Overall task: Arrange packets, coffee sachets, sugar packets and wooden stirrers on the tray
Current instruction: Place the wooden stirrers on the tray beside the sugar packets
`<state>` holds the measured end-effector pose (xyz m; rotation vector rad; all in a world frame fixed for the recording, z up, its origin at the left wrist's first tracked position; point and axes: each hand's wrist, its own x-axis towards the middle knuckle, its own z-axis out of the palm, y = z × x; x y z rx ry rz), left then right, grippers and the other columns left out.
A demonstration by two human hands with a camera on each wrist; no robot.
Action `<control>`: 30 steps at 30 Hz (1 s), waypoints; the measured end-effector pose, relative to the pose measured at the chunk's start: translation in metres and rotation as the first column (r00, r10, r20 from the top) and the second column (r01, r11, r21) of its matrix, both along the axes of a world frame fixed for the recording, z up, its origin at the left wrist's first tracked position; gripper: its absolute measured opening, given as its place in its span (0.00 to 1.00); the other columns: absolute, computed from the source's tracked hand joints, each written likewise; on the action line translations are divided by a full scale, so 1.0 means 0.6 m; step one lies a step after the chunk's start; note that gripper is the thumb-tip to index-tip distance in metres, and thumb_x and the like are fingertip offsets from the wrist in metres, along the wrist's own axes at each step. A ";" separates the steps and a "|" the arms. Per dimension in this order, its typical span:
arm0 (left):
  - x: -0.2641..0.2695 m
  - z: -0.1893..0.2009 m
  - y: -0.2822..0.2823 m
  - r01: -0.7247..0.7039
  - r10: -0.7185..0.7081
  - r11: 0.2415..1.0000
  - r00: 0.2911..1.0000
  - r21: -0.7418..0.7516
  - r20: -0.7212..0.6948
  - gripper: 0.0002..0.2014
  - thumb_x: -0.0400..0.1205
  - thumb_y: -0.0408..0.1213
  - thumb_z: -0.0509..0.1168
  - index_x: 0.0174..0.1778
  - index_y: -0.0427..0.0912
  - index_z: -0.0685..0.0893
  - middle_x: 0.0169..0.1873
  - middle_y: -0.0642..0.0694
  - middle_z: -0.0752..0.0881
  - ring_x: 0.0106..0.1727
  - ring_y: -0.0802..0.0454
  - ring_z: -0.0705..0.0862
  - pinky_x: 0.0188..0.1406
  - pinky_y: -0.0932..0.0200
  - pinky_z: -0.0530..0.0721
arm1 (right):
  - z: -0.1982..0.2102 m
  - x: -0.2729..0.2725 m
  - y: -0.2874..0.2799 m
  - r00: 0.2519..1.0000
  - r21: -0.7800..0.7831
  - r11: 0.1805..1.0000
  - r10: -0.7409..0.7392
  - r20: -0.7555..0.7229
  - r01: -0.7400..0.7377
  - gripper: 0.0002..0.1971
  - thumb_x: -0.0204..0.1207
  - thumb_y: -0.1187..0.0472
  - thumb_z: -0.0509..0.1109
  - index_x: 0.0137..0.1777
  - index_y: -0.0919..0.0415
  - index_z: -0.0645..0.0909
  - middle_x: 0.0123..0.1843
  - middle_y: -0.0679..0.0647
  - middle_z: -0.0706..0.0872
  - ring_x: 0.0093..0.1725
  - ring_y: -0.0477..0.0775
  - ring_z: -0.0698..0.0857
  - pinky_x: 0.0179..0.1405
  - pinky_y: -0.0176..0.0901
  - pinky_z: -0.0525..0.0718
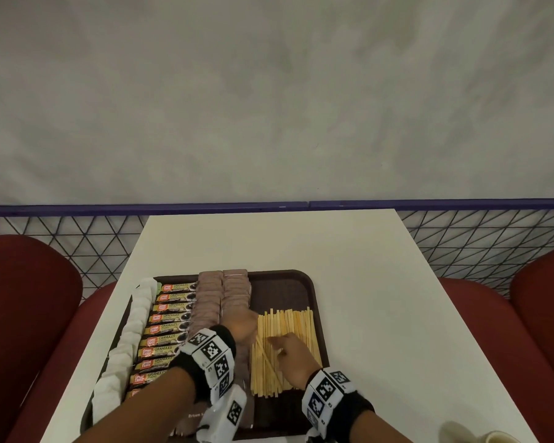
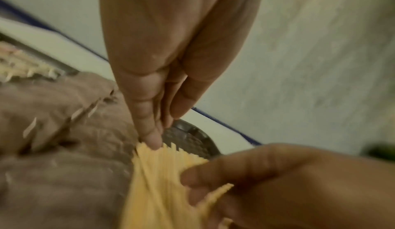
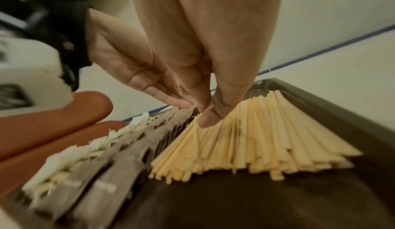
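Nearest to you, your right hand lies flat on the wooden stirrers, with straight fingers pressing down on the sticks. It holds nothing; it looks like it is there to keep the pile from sliding. One stirrer lies crooked across the others on the near left side, so the pile is not neat yet.

Just past it, your left hand stands on its edge against the left side of the stirrers. Its fingers are straight and close together, like a little wall. I think you use it to push the sticks into a straight line and keep them off the brown sugar packets next door.

All of this sits on the dark tray on the white bench. To the left of the sugar packets is a row of coffee sachets, then a row of white packets along the left edge. These rows run from near to far and look tidy, so each kind has its own lane.

The far right corner of the tray is bare. The stirrers seem to be the last thing to fix.
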<state>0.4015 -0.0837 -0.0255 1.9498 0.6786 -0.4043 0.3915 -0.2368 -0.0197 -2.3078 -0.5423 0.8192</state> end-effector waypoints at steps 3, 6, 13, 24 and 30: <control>0.008 0.023 0.003 0.128 -0.139 0.974 0.989 0.187 0.042 0.15 0.83 0.26 0.55 0.61 0.34 0.83 0.59 0.43 0.83 0.63 0.48 0.80 0.70 0.57 0.73 | 0.001 -0.010 -0.009 0.997 0.003 0.998 0.064 0.042 -0.064 0.24 0.82 0.74 0.50 0.76 0.61 0.68 0.72 0.58 0.72 0.72 0.55 0.73 0.66 0.31 0.68; 0.017 0.032 -0.002 0.239 -0.266 0.921 0.963 0.309 0.048 0.19 0.84 0.26 0.54 0.71 0.40 0.77 0.69 0.43 0.79 0.71 0.48 0.76 0.74 0.57 0.71 | 0.007 -0.019 -0.017 0.993 0.037 0.997 0.059 0.100 -0.063 0.24 0.80 0.76 0.51 0.73 0.61 0.73 0.69 0.58 0.75 0.69 0.54 0.75 0.60 0.26 0.67; 0.045 0.048 -0.009 0.552 -0.549 0.669 0.818 0.497 -0.171 0.26 0.82 0.21 0.52 0.77 0.40 0.68 0.76 0.40 0.71 0.77 0.46 0.69 0.76 0.57 0.66 | -0.001 -0.063 -0.045 0.939 -0.087 0.952 0.304 0.162 -0.294 0.26 0.73 0.80 0.56 0.69 0.62 0.76 0.69 0.60 0.74 0.71 0.57 0.71 0.72 0.45 0.72; 0.053 0.046 0.000 0.667 -0.613 0.530 0.728 0.523 -0.307 0.27 0.83 0.22 0.53 0.79 0.42 0.65 0.77 0.41 0.69 0.77 0.46 0.69 0.76 0.57 0.67 | -0.006 -0.089 -0.041 0.910 -0.029 0.917 0.399 0.109 -0.399 0.20 0.81 0.76 0.52 0.71 0.72 0.73 0.75 0.66 0.70 0.76 0.60 0.67 0.67 0.25 0.52; 0.054 0.053 -0.018 0.741 -0.640 0.425 0.652 0.520 -0.407 0.28 0.84 0.23 0.51 0.81 0.44 0.60 0.79 0.40 0.65 0.78 0.45 0.67 0.75 0.57 0.66 | -0.005 -0.095 -0.043 0.905 -0.115 0.906 0.417 0.084 -0.406 0.20 0.78 0.69 0.61 0.71 0.65 0.73 0.72 0.63 0.69 0.70 0.62 0.70 0.65 0.47 0.70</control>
